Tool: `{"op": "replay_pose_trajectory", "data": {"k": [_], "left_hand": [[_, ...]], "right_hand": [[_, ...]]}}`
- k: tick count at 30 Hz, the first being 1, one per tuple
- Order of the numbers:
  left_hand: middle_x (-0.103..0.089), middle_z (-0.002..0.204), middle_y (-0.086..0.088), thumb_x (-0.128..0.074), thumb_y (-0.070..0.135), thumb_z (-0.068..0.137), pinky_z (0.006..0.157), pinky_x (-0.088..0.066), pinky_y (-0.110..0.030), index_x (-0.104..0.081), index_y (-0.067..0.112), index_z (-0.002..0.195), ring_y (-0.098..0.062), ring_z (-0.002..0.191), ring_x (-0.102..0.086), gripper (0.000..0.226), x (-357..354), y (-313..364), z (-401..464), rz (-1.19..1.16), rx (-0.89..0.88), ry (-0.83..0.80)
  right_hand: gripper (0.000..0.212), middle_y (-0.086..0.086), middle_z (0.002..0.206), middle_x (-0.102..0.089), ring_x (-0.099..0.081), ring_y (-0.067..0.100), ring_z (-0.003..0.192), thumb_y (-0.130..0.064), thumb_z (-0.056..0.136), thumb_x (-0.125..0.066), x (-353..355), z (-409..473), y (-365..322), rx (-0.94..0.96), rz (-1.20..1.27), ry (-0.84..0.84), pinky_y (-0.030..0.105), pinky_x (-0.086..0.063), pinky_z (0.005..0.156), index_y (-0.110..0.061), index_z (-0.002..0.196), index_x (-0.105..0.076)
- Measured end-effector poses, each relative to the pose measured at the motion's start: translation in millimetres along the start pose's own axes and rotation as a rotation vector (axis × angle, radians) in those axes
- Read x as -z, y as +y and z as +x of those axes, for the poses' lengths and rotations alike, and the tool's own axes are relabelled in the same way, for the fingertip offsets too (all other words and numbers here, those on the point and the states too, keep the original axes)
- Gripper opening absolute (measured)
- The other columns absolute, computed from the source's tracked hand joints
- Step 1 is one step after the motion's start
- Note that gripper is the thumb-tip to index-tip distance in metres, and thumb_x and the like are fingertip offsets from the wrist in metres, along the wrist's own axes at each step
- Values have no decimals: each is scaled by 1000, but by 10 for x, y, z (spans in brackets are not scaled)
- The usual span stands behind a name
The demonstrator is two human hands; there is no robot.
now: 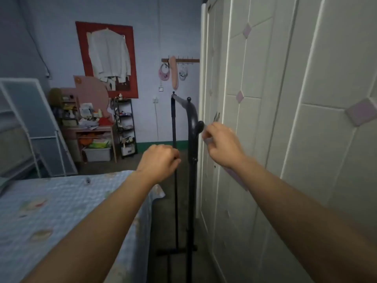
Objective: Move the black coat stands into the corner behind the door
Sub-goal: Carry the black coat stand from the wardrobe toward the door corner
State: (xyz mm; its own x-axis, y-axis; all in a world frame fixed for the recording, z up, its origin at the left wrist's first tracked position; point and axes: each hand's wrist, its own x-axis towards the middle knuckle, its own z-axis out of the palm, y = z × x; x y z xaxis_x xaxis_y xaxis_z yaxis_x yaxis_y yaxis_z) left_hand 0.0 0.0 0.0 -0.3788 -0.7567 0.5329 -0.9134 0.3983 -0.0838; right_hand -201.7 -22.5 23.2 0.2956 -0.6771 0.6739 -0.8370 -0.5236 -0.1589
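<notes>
Two black coat stands rise in the narrow aisle between the bed and the wardrobe. The thin stand [174,123] is on the left, and my left hand [160,160] is shut around its pole at mid height. The thicker stand [192,144] with a curved top and round knobs is just right of it. My right hand [221,142] is at the knob on its right side, fingers curled near it; the hand is blurred and the grip is unclear. Both stands' bases [176,251] rest on the dark floor. No door is in view.
A bed with a light blue quilt [61,217] fills the left. White wardrobe doors [275,139] line the right. At the far wall stand a cluttered pink desk [91,127], a black shelf rack [125,127], a leaning white frame [34,127] and a hook rail with hats [180,60].
</notes>
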Motion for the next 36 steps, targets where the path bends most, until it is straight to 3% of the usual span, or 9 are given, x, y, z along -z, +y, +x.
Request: {"op": "replay_pose_trajectory", "data": {"k": [4,7,11,16,20,26,30,33,36], "left_hand": [[-70,107,-5,-55,26,88,82,-52,-37,-67,20,109,-26,99,-64,25,-418,38,-246,-212,97,-145],[-68,115,-5,-57,13,84,91,-51,-33,-61,17,122,-22,106,-62,38,-751,98,-458,-422,197,-289],[-62,122,-7,-63,0,78,95,-47,-27,-51,11,132,-19,112,-58,56,-1130,218,-704,-778,315,-453],[-65,118,-7,-72,-1,73,97,-52,-38,-50,11,128,-19,109,-63,60,-1603,383,-912,-1114,407,-557],[-65,109,-6,-76,12,72,90,-52,-36,-53,25,110,-21,105,-63,46,-1926,467,-989,-1137,500,-526],[-70,94,-6,-77,8,74,92,-51,-35,-60,9,116,-19,94,-67,45,-2342,634,-1057,-1257,688,-423],[-64,69,-8,-75,9,78,69,-52,-26,-65,-1,83,-13,65,-61,15,-2517,728,-1051,-1347,765,-307],[-53,51,-2,-73,17,81,51,-44,-17,-57,5,62,-6,44,-51,28,-2590,774,-1025,-1347,804,-247],[-48,50,-7,-69,24,84,47,-42,-24,-52,7,60,-13,43,-47,34,-2635,764,-962,-1367,824,-229]], "right_hand": [[44,-14,93,-49,-52,8,90,9,73,-55,-206,-256,-115,-212,448,-167,22,-45,72,-24,102,-52],[49,-9,102,-55,-55,3,93,9,78,-61,-381,-423,-189,-304,730,-285,7,-47,62,-19,117,-50],[51,9,112,-59,-60,18,101,8,78,-66,-590,-512,-274,-456,904,-311,24,-53,81,-9,123,-49],[20,9,101,-66,-65,20,100,-4,82,-71,-802,-472,-284,-519,987,-242,31,-49,92,-5,101,-64],[19,20,90,-67,-65,28,84,-9,88,-66,-875,-392,-269,-538,1152,-187,36,-53,83,10,92,-64],[37,10,57,-56,-53,20,49,-20,95,-59,-991,-347,-288,-516,1324,-288,31,-48,54,-7,61,-50],[42,3,45,-36,-34,17,36,-20,96,-58,-1143,-345,-275,-569,1328,-162,27,-30,40,-13,57,-43],[36,7,49,-35,-35,17,38,-16,95,-57,-1254,-334,-274,-560,1290,-31,26,-31,41,-8,62,-46],[38,5,49,-35,-34,16,39,-14,94,-57,-1339,-289,-228,-538,1284,12,26,-31,41,-10,59,-45]]}}
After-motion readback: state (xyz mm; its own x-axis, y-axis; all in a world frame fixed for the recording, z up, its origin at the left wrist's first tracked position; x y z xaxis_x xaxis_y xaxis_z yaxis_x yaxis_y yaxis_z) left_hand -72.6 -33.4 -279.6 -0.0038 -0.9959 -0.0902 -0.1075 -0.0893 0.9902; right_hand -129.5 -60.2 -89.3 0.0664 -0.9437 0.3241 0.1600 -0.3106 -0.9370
